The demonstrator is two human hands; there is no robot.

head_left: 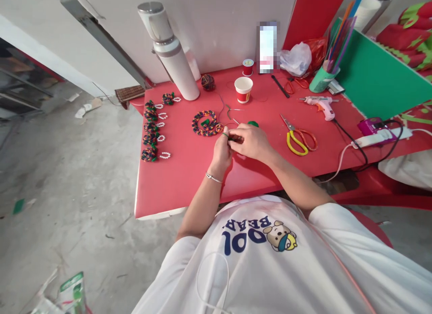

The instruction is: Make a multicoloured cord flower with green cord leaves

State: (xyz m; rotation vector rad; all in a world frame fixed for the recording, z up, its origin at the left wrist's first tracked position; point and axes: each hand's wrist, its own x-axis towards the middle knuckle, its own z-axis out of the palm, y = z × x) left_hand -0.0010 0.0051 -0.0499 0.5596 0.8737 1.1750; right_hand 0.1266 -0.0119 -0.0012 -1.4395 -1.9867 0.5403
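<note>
My left hand (222,148) and my right hand (250,141) meet near the table's middle, fingers pinched together. Between the fingertips is a bit of dark green yarn (231,137), mostly hidden; a green strand crosses the left thumb. A green yarn ball (253,124) shows just behind my right hand. To the left of my hands lies a coiled multicolour crocheted strip (195,125), its near end by the left fingertips. Thin silver needle-like tools lie just beyond the fingers; whether one is held I cannot tell.
On the red table (168,188) stand a white flask (177,66), a paper cup (243,90) and a thread spool (248,67). Several crocheted pieces with bead loops line the left edge. Scissors (297,141), a glue gun (322,106) and a power strip (378,137) lie right.
</note>
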